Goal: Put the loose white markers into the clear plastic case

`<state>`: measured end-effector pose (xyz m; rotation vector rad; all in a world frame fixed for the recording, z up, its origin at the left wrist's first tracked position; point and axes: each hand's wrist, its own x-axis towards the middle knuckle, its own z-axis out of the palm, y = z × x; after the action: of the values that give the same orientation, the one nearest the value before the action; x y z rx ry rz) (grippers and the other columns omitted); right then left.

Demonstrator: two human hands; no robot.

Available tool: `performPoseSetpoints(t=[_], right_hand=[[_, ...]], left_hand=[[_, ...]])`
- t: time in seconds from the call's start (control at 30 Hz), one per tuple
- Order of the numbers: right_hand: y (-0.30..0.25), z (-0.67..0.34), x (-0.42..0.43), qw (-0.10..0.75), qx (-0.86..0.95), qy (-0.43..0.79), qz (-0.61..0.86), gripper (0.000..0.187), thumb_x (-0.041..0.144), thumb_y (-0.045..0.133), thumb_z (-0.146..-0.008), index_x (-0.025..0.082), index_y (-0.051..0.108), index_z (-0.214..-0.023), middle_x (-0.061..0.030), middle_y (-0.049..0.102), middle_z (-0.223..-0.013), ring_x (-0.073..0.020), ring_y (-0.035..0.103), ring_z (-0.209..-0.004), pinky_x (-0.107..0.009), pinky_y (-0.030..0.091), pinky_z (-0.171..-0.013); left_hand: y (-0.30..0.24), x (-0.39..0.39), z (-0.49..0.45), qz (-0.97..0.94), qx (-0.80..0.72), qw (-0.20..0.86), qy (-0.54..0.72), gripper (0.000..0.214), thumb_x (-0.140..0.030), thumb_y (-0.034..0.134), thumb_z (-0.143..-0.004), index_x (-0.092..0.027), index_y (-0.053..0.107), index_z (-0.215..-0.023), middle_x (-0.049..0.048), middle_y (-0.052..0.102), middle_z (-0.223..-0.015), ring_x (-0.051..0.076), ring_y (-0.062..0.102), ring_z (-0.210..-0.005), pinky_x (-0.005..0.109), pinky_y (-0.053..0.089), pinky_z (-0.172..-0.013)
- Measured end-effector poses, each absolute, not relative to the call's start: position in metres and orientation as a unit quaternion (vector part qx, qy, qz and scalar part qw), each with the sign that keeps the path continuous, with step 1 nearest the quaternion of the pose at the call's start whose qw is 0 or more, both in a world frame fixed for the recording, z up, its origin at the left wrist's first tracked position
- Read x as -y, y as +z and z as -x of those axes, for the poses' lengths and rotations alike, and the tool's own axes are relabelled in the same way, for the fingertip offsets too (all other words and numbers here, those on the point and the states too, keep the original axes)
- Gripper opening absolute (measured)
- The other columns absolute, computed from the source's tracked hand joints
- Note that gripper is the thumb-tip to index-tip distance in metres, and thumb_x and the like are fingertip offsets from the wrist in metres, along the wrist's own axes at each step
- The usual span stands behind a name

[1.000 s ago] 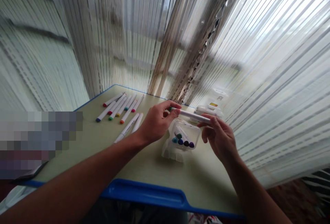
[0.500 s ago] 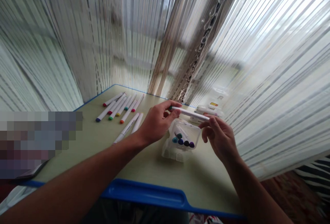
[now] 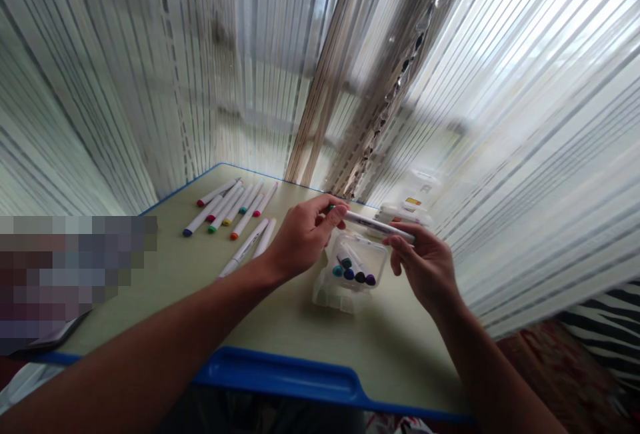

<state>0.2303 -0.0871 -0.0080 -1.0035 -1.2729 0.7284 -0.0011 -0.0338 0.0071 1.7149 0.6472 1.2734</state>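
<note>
A white marker (image 3: 373, 223) with a green cap is held level above the table between my two hands. My left hand (image 3: 310, 231) pinches its green-capped end. At the other end, my right hand (image 3: 425, 261) has thumb and fingers closed on the barrel. Just below is a clear plastic case (image 3: 383, 267), standing open, with several markers inside whose teal, blue, black and purple caps face me. Left of my left hand, several white markers (image 3: 230, 207) with coloured caps lie side by side on the table, and two more (image 3: 245, 247) lie nearer, partly hidden by my forearm.
The pale table (image 3: 165, 307) has a blue rim and a blue front tray (image 3: 280, 371). Another clear case (image 3: 417, 207) sits at the back right. String curtains (image 3: 250, 74) hang along the far edge. A pixelated area covers the left edge.
The right end of the marker has dipped slightly, and my right fingers have shifted along the barrel. Its printed side now shows. My left hand keeps its pinch.
</note>
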Motion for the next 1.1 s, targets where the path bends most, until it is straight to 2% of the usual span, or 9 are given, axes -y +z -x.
performPoseSetpoints(t=[0.17,0.37,0.5,0.7,0.83,1.0,1.1], right_hand=[[-0.006,-0.2285,0.0882,0.63,0.548,0.345,0.428,0.023,0.038,0.074,-0.088,0.02,0.072,-0.102,-0.0032,0.074,-0.078,-0.0082,0.054,-0.041,-0.021,0.039,-0.036],[-0.0038,-0.2265,0.0886,0.626,0.543,0.371,0.419,0.028,0.046,0.065,-0.093,0.019,0.07,-0.1,-0.0043,0.075,-0.077,-0.0097,0.054,-0.042,-0.023,0.043,-0.036],[-0.0048,-0.2285,0.088,0.621,0.553,0.356,0.426,0.026,0.043,0.068,-0.092,0.019,0.073,-0.1,-0.0048,0.075,-0.078,-0.0092,0.054,-0.043,-0.023,0.041,-0.036],[-0.0081,-0.2299,0.0882,0.616,0.571,0.314,0.442,0.027,0.03,0.084,-0.078,0.02,0.075,-0.102,-0.0035,0.074,-0.076,-0.0098,0.055,-0.042,-0.024,0.042,-0.036],[-0.0079,-0.2298,0.0885,0.616,0.571,0.321,0.437,0.026,0.034,0.079,-0.083,0.02,0.075,-0.104,-0.004,0.074,-0.078,-0.0093,0.054,-0.042,-0.023,0.042,-0.036],[-0.0054,-0.228,0.0889,0.615,0.567,0.354,0.419,0.024,0.041,0.069,-0.091,0.02,0.072,-0.103,-0.0037,0.074,-0.077,-0.0093,0.054,-0.042,-0.022,0.042,-0.035],[-0.0048,-0.2267,0.089,0.619,0.56,0.357,0.42,0.026,0.044,0.068,-0.092,0.019,0.071,-0.1,-0.0033,0.073,-0.075,-0.0094,0.054,-0.041,-0.023,0.042,-0.035]], left_hand=[[0.0093,0.036,0.0024,-0.709,-0.284,0.4,0.507,0.036,-0.043,0.065,-0.092,-0.014,0.071,-0.111,0.0065,0.07,-0.088,0.011,0.059,-0.061,0.021,0.044,-0.053],[0.0098,0.0382,0.0022,-0.713,-0.284,0.392,0.506,0.035,-0.039,0.066,-0.091,-0.013,0.071,-0.114,0.0074,0.07,-0.094,0.01,0.059,-0.063,0.02,0.045,-0.054],[0.0102,0.0375,0.0019,-0.712,-0.277,0.402,0.505,0.032,-0.037,0.066,-0.092,-0.014,0.071,-0.113,0.0067,0.07,-0.091,0.011,0.06,-0.065,0.02,0.045,-0.054],[0.0108,0.0362,0.0015,-0.707,-0.28,0.399,0.513,0.031,-0.038,0.064,-0.092,-0.013,0.072,-0.108,0.0053,0.068,-0.082,0.01,0.055,-0.06,0.02,0.042,-0.051],[0.0112,0.0371,0.0015,-0.708,-0.283,0.399,0.509,0.03,-0.038,0.062,-0.094,-0.012,0.072,-0.105,0.0045,0.068,-0.078,0.01,0.055,-0.058,0.021,0.042,-0.051],[0.0126,0.0398,0.0014,-0.711,-0.287,0.402,0.5,0.032,-0.037,0.063,-0.093,-0.012,0.071,-0.111,0.0035,0.066,-0.077,0.01,0.054,-0.058,0.021,0.041,-0.051],[0.0119,0.0397,0.001,-0.71,-0.28,0.409,0.5,0.032,-0.037,0.063,-0.093,-0.013,0.071,-0.112,0.0029,0.065,-0.077,0.01,0.053,-0.058,0.021,0.041,-0.051]])
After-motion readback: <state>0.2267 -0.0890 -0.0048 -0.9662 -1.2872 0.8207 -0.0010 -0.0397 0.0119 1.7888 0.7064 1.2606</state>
